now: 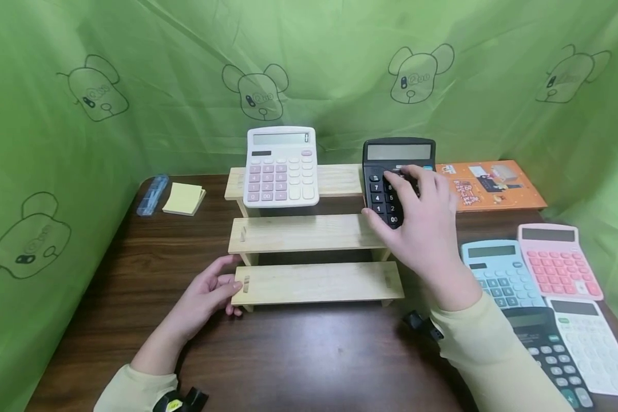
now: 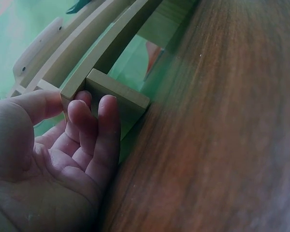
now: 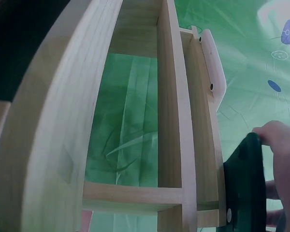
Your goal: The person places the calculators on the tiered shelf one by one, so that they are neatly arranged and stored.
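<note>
A three-step wooden stand (image 1: pixel 316 283) stands on the dark table. My left hand (image 1: pixel 213 289) pinches the left end of its lowest step, thumb on top and some fingers below; the left wrist view shows this hand (image 2: pixel 67 145) close up. My right hand (image 1: pixel 424 220) holds a black calculator (image 1: pixel 376 186) at the right end of the top step. Its thumb is at the calculator's lower left edge, and its fingers lie over the keys, hiding many of them. A white calculator with lilac keys (image 1: pixel 280 166) leans at the top step's left end, its display showing 0.
At right lie a blue calculator (image 1: pixel 494 266), a pink one (image 1: pixel 558 257), a white one (image 1: pixel 592 343) and a dark one (image 1: pixel 551 349), partly overlapping. An orange box (image 1: pixel 494 186) is behind them. Yellow sticky notes (image 1: pixel 182 198) and a blue translucent object (image 1: pixel 153 194) lie back left. Green cloth surrounds the table.
</note>
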Demonstrator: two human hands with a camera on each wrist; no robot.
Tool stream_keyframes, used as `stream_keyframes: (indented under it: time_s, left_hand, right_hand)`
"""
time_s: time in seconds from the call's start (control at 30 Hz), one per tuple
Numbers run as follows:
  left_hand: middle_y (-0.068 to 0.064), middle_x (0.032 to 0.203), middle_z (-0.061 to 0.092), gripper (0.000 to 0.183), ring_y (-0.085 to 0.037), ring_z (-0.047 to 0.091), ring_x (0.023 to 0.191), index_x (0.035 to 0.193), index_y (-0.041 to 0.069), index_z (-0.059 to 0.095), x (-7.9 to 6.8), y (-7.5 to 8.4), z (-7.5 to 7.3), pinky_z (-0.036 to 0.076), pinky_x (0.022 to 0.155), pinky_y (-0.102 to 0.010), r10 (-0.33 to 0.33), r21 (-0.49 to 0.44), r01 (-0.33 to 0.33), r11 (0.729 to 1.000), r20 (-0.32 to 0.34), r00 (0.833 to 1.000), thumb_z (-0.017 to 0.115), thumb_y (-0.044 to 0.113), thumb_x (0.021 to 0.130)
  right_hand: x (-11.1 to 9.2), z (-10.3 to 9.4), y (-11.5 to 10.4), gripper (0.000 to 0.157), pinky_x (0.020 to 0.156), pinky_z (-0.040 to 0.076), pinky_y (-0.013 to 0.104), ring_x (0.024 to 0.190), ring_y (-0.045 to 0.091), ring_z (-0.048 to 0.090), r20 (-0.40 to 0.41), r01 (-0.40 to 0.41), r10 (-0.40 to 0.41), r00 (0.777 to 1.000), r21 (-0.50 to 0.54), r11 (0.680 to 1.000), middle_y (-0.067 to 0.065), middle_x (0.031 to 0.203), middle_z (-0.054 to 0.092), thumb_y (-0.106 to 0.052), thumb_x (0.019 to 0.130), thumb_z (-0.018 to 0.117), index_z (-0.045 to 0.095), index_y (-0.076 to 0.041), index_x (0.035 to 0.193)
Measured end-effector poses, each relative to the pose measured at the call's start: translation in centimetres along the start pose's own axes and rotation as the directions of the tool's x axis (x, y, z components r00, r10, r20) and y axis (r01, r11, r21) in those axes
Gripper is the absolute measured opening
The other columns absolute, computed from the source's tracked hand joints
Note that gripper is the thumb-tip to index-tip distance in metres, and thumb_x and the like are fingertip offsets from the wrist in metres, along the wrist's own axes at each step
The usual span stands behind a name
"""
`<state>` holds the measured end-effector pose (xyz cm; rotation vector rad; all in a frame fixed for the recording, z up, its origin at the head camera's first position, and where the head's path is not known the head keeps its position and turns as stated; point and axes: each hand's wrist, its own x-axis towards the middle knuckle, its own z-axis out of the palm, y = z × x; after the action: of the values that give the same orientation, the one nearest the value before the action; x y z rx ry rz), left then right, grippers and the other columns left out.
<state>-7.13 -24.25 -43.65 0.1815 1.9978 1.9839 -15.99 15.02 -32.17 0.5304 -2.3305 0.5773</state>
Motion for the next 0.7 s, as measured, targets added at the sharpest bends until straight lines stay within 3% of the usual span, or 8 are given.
stream_keyframes:
  time_s: [0.2,0.53,0.7]
  left_hand:
    - [-0.028,0.097,0.063,0.053,-0.02,0.056,0.055,0.143,0.01,0.031,0.0,0.05,0.06,0.057,0.064,-0.055,-0.009,-0.005,0.009,1.0,-0.002,1.0,0.058,0.014,0.098]
    - [-0.028,0.096,0.062,0.054,-0.019,0.056,0.055,0.143,0.011,0.03,-0.01,-0.01,0.03,0.056,0.065,-0.056,-0.01,-0.006,0.01,1.0,0.003,1.0,0.058,0.015,0.098]
    - [-0.028,0.096,0.063,0.053,-0.019,0.056,0.055,0.143,0.011,0.031,-0.04,0.01,0.06,0.057,0.064,-0.055,-0.01,-0.008,0.01,1.0,0.001,1.0,0.059,0.015,0.098]
  right_hand:
    - [0.0,-0.36,0.04,0.066,0.095,0.031,0.062,0.121,0.036,0.041,0.011,0.027,-0.027,1.0,0.023,0.999,0.012,0.134,0.051,-0.05,0.079,0.067,0.056,-0.011,0.131]
    - [-0.09,-0.36,0.08,0.071,0.108,0.026,0.06,0.135,0.037,0.034,0.134,0.151,-0.149,0.98,-0.003,0.988,0.014,0.149,0.04,-0.055,0.081,0.065,0.054,-0.011,0.136]
    - [-0.05,-0.35,0.16,0.061,0.114,0.022,0.055,0.138,0.035,0.032,0.141,0.195,-0.202,0.969,0.061,0.979,0.014,0.15,0.038,-0.041,0.082,0.063,0.055,-0.012,0.136]
